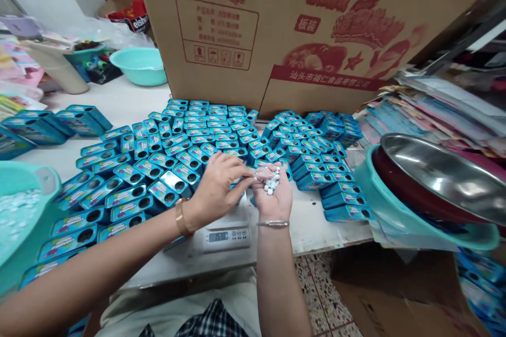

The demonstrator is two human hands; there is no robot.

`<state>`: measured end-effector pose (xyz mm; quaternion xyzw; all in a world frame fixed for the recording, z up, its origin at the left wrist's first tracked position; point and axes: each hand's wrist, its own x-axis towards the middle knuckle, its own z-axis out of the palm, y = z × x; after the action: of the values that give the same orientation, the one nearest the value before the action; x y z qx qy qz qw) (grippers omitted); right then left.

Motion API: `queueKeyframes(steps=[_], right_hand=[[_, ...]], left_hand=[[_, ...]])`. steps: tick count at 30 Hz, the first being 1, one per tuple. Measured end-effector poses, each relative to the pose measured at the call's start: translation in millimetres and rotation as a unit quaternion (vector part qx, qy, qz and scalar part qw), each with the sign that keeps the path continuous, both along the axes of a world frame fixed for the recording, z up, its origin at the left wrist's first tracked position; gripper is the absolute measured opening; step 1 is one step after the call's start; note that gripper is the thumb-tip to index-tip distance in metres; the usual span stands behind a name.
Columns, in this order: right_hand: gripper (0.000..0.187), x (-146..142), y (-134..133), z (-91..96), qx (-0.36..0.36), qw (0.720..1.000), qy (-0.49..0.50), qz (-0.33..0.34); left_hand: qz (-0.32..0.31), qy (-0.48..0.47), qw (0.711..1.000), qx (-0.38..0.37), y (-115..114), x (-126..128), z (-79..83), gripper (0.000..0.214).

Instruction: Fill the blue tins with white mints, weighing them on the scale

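Note:
My right hand [278,197] is turned palm up and cupped, with a small heap of pale, rounded tablets [271,185] in it. My left hand [217,184] reaches across from the left, its thumb and fingers pinched together at the edge of that palm. Whatever is between those fingertips is too small to make out. Below both hands sits a white digital scale [241,226], its display reading about 153.8; its top is partly hidden by my left hand. Around them stand many blue tins [128,195] with a round dark hole in the top.
At the left edge a turquoise basin [47,181] holds many pale tablets. Another turquoise bowl [140,66] stands farther back. A large printed carton [269,10] closes off the rear. On the right, a metal bowl [443,179] is stacked over a turquoise basin [369,179].

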<state>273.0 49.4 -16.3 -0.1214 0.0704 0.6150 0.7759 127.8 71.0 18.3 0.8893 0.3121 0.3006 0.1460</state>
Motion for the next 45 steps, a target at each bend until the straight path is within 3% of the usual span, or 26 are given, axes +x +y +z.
queueKeyframes(steps=[6, 8, 12, 15, 18, 24, 30, 33, 38, 41, 45], right_hand=[[0.011, 21, -10, -4.0, -0.010, 0.999, 0.009, -0.052], [0.011, 23, -12, -4.1, -0.011, 0.999, -0.001, -0.044], [0.011, 28, -16, -3.5, -0.011, 0.999, 0.003, -0.046], [0.012, 32, -18, -5.0, 0.001, 0.999, -0.008, -0.044], [0.012, 35, -19, -7.6, 0.007, 0.999, -0.003, -0.035], [0.012, 35, -23, -7.2, 0.004, 0.999, 0.022, -0.034], [0.013, 34, -39, -2.0, 0.017, 1.000, 0.013, -0.020], [0.016, 50, -55, -1.8, 0.022, 0.999, 0.002, -0.032], [0.019, 92, -87, -9.9, 0.013, 0.994, -0.026, -0.105], [0.019, 107, -97, -14.3, 0.005, 0.989, -0.025, -0.143], [0.018, 109, -97, -13.0, 0.014, 0.989, -0.022, -0.142]], left_hand=[[0.009, 0.125, 0.991, 0.044, 8, -14, -20.8, 0.020], [0.029, 0.092, 0.994, 0.041, 13, -16, -12.4, 0.018], [0.097, -0.057, 0.993, 0.016, 23, -32, 24.6, 0.015], [0.112, -0.094, 0.989, 0.000, 24, -48, 41.1, 0.014], [0.110, -0.056, 0.992, -0.008, 22, -61, 37.2, 0.016], [0.087, 0.018, 0.996, -0.004, 18, -65, 14.1, 0.027], [0.043, 0.166, 0.985, 0.015, 8, -44, -23.9, 0.051], [0.013, 0.204, 0.979, 0.019, 0, -36, -39.3, 0.036], [-0.034, 0.183, 0.982, 0.027, -26, -16, -26.0, 0.022], [-0.074, 0.156, 0.985, 0.026, -41, 16, -21.8, 0.026], [-0.092, 0.178, 0.977, 0.067, -42, 78, -47.1, 0.034]])
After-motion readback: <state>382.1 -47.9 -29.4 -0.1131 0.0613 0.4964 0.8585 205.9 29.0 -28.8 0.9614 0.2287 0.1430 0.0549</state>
